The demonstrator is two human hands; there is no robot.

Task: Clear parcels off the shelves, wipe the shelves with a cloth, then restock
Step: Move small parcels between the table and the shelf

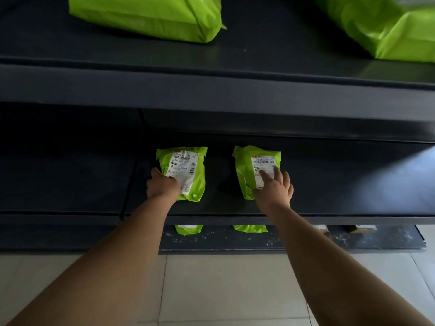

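Reaching onto the middle shelf [329, 184], the left hand [162, 184] curls round the near corner of the left parcel [186, 165], while the right hand [274, 187] lies fingers spread flat on the right parcel [244, 165]. Both lie label-up and apart (likely one per hand, labels readable); lifting off or setting down, I cannot tell.
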